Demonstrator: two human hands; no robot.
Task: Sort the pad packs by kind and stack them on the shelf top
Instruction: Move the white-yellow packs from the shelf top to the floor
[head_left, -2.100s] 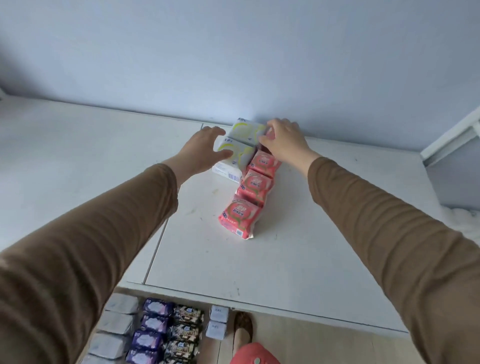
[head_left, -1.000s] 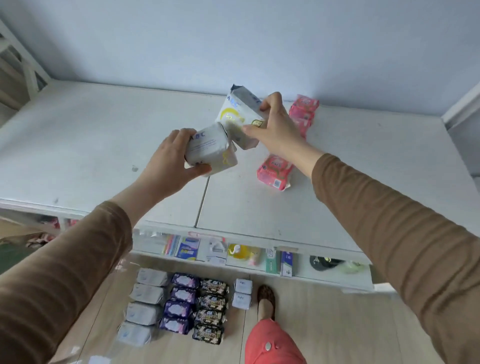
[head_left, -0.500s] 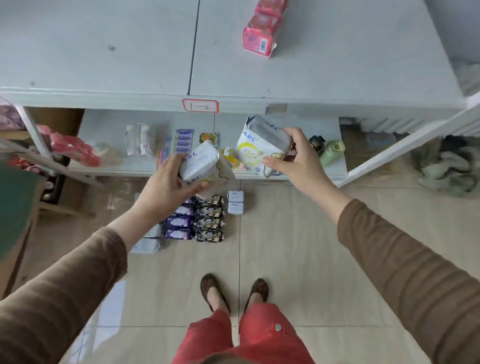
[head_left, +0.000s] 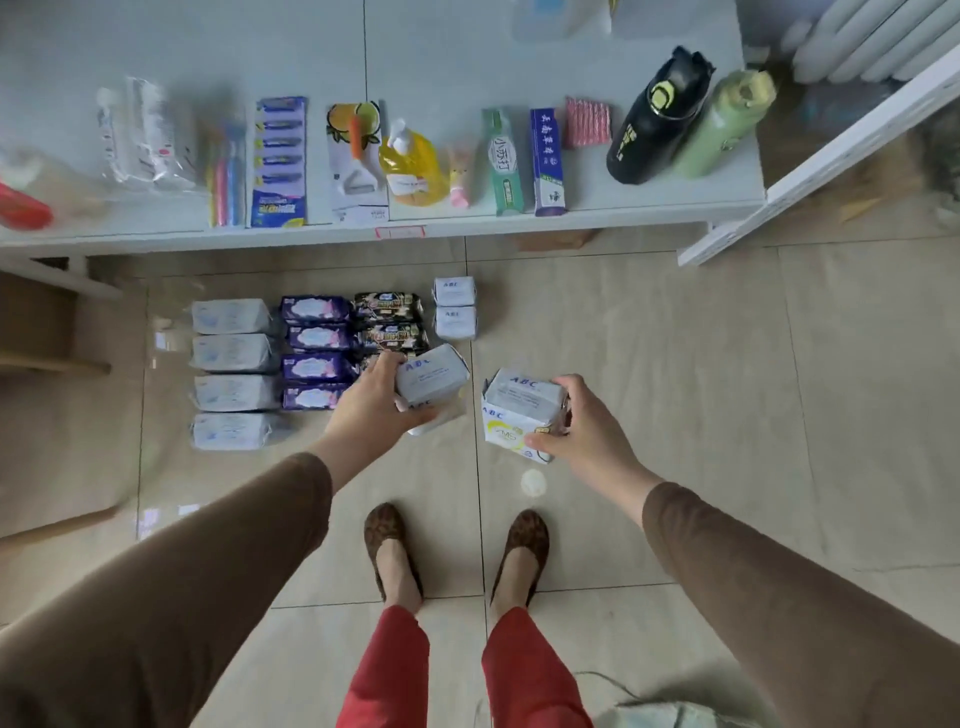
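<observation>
My left hand (head_left: 371, 405) grips a white ABC pad pack (head_left: 431, 376) low over the floor. My right hand (head_left: 582, 423) grips another white ABC pad pack with a yellow mark (head_left: 519, 410). On the tiled floor ahead lie sorted rows: pale grey-blue packs (head_left: 231, 353) at the left, purple packs (head_left: 314, 340) beside them, black packs (head_left: 389, 319), and two small white ABC packs (head_left: 454, 306). The shelf top is out of view.
A lower white shelf (head_left: 649, 208) holds toothbrushes (head_left: 278, 161), a yellow soap pouch (head_left: 413, 166), toothpaste boxes (head_left: 545, 163), a black bottle (head_left: 657, 117) and a green bottle (head_left: 719, 124). My feet (head_left: 395, 545) stand on the tiles below the packs.
Both hands lifted the two white ABC packs off the shelf top and brought them down toward the floor. The view tilted from the shelf top to the floor rows.
</observation>
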